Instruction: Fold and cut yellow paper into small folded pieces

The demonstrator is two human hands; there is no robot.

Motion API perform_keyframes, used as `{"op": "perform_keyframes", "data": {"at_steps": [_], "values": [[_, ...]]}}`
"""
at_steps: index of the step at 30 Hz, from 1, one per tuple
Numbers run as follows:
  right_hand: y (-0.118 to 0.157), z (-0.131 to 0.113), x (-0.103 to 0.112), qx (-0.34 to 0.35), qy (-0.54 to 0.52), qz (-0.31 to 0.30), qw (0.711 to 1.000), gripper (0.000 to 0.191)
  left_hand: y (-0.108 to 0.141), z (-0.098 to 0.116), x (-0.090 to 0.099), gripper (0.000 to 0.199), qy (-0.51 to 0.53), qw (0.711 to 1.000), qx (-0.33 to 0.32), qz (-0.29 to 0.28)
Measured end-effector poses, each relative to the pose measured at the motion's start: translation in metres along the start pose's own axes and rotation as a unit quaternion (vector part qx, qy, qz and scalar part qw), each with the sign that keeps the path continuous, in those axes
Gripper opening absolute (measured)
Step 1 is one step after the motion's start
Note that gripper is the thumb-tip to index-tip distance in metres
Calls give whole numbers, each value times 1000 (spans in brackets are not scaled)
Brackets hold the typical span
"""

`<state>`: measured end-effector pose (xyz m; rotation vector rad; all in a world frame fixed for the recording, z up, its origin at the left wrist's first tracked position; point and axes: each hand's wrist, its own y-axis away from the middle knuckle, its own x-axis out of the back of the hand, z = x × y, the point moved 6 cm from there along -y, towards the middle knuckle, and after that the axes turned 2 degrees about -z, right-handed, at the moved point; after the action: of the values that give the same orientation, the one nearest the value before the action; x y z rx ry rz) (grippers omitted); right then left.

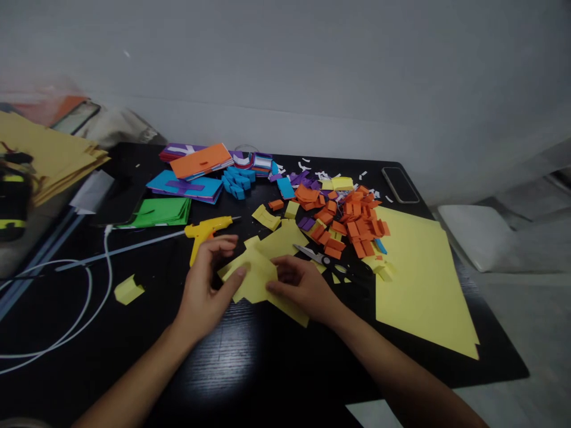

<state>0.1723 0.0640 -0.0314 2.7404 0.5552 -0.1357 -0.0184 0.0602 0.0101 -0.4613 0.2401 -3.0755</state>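
Yellow cut paper pieces (256, 273) lie overlapping in front of me, with notched edges. My left hand (207, 279) is at their left side, fingers curved and apart, the thumb resting on the paper. From the right, my right hand (306, 285) has its thumb and curled fingers on the paper's edge; its inner fingers are partly hidden. Just behind that hand lie black-handled scissors (328, 261), blades pointing left. Beyond my left fingers is a yellow glue gun (203, 232). A small folded yellow piece (128, 290) sits alone to the left.
Folded orange paper pieces (357, 223) are heaped behind the scissors. Large yellow sheets (414, 279) and a phone (400, 185) lie at the right. Blue (185, 186) and green (163, 212) folded paper stands at the back left. A white cable (91, 291) loops across the left side.
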Motion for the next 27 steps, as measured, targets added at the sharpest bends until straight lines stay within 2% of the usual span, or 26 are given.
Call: {"op": "perform_keyframes", "data": {"at_steps": [2, 4, 7, 11, 17, 27], "values": [[-1, 4, 2, -16, 21, 2, 1000, 47, -2, -11, -10, 28, 66, 990, 94, -80], [-1, 5, 4, -27, 56, 1, 998, 41, 0, -18, -21, 26, 106, 967, 170, -161], [-1, 2, 6, -21, 92, -2, 996, 30, 2, -21, -27, 25, 130, 945, 211, -214], [-2, -4, 6, -7, 78, -36, 996, 18, 0, -21, -29, 22, 140, 940, 204, -236], [-2, -2, 9, -46, 12, -43, 998, 28, -2, -24, -29, 23, 177, 928, 215, -246], [0, -4, 7, -80, -41, -69, 994, 33, -10, -20, -19, 11, 140, 957, 157, -202]]}}
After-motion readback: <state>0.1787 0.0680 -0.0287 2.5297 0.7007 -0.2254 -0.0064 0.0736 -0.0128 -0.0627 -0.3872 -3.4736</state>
